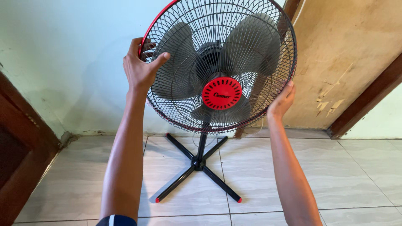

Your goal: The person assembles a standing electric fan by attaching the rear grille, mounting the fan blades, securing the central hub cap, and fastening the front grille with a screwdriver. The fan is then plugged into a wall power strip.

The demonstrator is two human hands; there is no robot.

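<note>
While my left hand (140,69) closes its grip on the stand fan's grille (180,100), my right hand (281,100) clasps the opposite rim, gray blades (251,42) inside.

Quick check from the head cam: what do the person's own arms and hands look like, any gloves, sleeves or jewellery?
Both hands, left hand and right hand, are bare: no gloves, rings or watch visible. Forearms are uncovered. Only a dark blue sleeve edge with a white stripe shows near the left arm's upper end.

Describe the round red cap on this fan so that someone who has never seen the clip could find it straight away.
Start at the standing fan on the tiled floor, its black wire guard held by the left hand and right hand. At the guard's centre sits the red cap, the only solid red disc, in front of grey blades.
</note>
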